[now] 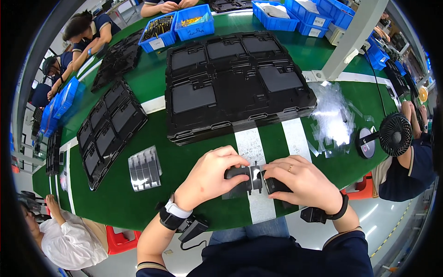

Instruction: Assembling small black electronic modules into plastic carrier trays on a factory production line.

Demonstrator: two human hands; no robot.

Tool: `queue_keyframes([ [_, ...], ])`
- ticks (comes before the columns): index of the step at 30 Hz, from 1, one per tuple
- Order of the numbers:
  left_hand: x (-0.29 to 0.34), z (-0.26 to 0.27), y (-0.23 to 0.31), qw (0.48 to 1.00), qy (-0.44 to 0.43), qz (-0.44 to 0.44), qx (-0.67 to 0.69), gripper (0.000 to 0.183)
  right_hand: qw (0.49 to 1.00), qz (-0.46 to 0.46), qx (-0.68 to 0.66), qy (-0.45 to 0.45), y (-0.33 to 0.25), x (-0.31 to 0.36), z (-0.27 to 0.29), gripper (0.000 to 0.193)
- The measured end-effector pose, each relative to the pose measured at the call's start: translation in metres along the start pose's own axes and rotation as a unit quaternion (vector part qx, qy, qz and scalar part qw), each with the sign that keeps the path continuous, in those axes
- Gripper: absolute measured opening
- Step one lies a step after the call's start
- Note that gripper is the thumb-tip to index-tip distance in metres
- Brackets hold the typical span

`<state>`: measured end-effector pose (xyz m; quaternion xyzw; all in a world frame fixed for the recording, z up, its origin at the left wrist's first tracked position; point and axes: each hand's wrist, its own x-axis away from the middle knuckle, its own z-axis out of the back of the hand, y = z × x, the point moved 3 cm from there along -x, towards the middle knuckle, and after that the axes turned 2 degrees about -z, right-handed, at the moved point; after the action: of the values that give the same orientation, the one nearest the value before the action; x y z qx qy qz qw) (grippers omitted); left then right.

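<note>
At the table's near edge, my left hand (210, 175) pinches a flat black part (237, 179) between thumb and fingers. My right hand (302, 181), with a ring on one finger, closes on a black block-like piece (277, 185) just to the right. Between the two hands lies a narrow shiny strip (256, 177) with small black tabs at its ends. Whether the strip joins the two pieces I cannot tell, since my fingers cover parts of them. Beneath runs a white strip of tape (263, 210) on the green table.
Beyond my hands stands a stack of black trays (235, 99) holding grey plates. Left are another black tray (94, 157) and a film sheet with dark strips (144, 170). Right lie clear film pieces (330, 117), a black fan (395, 134) and a metal post (353, 41). Co-workers sit around.
</note>
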<state>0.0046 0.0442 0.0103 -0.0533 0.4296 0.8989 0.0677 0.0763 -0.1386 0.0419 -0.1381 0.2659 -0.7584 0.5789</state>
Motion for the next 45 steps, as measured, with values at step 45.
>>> queue_keyframes([
  [45,0.005,-0.002,0.018,0.981,-0.063,-0.027,0.179,0.012,0.989,0.006,-0.046,0.141,0.011,0.005,0.018,0.063],
])
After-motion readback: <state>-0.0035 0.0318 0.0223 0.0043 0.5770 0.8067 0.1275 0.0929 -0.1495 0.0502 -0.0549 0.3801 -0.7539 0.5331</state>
